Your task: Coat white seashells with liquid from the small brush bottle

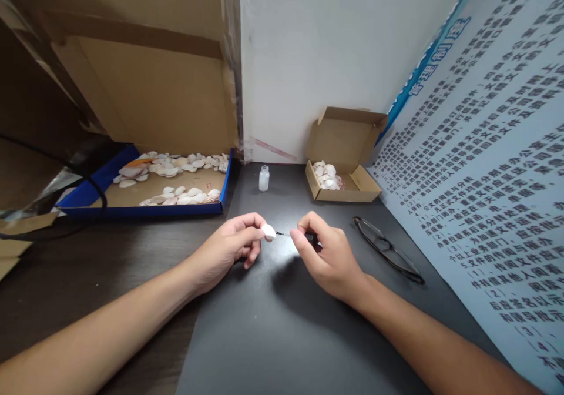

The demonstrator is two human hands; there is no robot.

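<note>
Between the thumb and fingers of my left hand (238, 238) is a small white seashell (268, 231). My right hand (328, 251) pinches a small brush (282, 234) with a thin pale stem and dark bristles. A black part, which looks like its cap, shows partly among the fingers. The bristle tip points left and reaches the shell's right edge; whether it touches cannot be made out. Beyond the hands an uncapped little bottle (264, 179) with whitish contents stands upright on the dark grey mat (247, 336).
At the left, a blue-edged cardboard tray (145, 210) holds many shells (176, 164). A small open carton (348, 196) with white shells (326, 174) sits at the back right. Eyeglasses (388, 249) lie right of my right hand, beside a printed board (497, 177). A dark cable (99, 189) hangs at the left.
</note>
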